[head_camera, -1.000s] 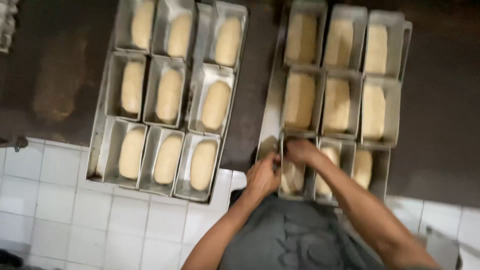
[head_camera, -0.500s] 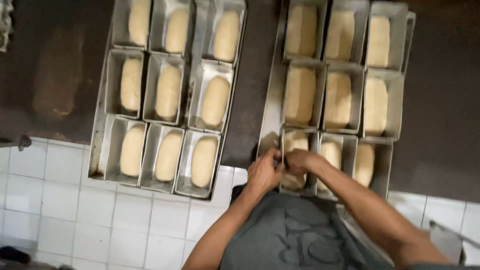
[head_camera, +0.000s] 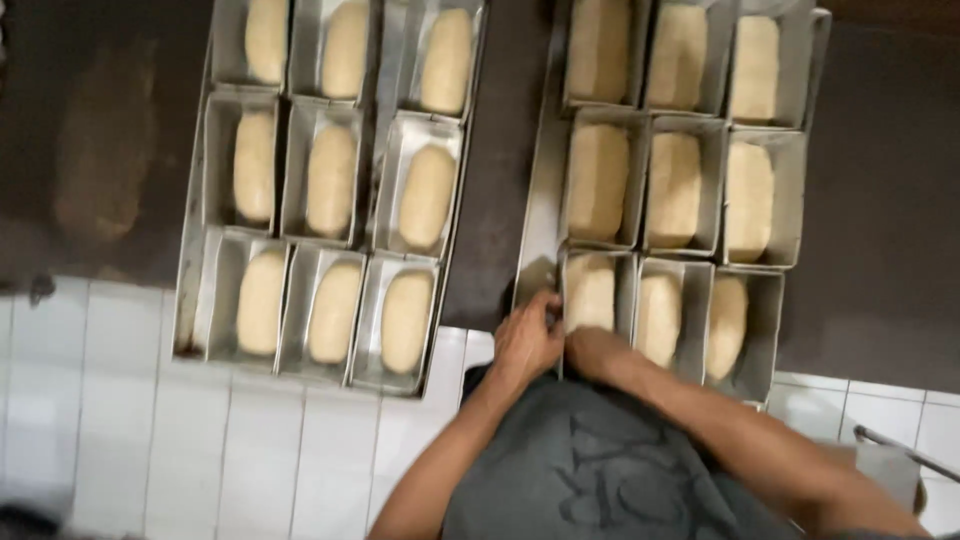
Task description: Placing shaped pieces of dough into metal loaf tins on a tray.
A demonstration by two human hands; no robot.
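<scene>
Left tray (head_camera: pixel 190 300) at 9 o'clock carries nine tins of pale dough. Left hand (head_camera: pixel 527 340), fingers curled, touches the near-left bread tin (head_camera: pixel 590 295) at 6 o'clock in the right tray (head_camera: pixel 540 200). Right hand (head_camera: pixel 592 350) presses its near edge; grip unclear.

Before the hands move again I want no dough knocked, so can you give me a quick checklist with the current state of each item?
1. Left hand at the near-left loaf tin: ok, it touches the tin's left edge.
2. Right hand at that tin's near rim: ok.
3. Firm grip on the tin: cannot tell, fingers partly hidden.
4. Dough sits inside that tin: ok.
5. Neighbouring tin upright beside it: ok.
6. Left tray fully on the dark surface: not ok, its near end overhangs the white tiles.
</scene>
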